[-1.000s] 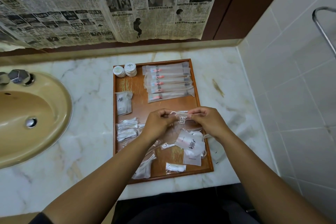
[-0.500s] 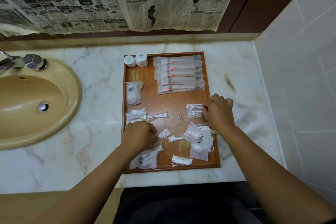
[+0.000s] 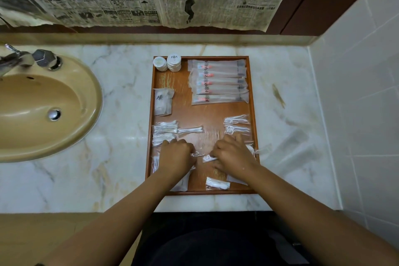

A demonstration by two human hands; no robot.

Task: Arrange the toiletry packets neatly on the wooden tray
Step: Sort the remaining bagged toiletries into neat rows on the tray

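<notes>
We see the wooden tray [image 3: 252, 101] lying on the desk [image 3: 121, 84], with the sink [image 3: 43, 106] to its left and the tiled wall [image 3: 356, 93] to its right. In the tray's far left corner stand two round tubs [image 3: 167, 63], the row of long packets [image 3: 219, 82] lies far right, and a flat sachet [image 3: 163, 101] sits nearer on the left. Nearer still, cotton bud packets [image 3: 166, 133] lie left and floss pick packets [image 3: 236, 124] right, with our left hand [image 3: 176, 157] and right hand [image 3: 232, 153] resting on small packets between them, and one packet [image 3: 217, 183] by the near edge.

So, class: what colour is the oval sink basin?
Tan-yellow oval sink basin, seen best in the head view.
</notes>
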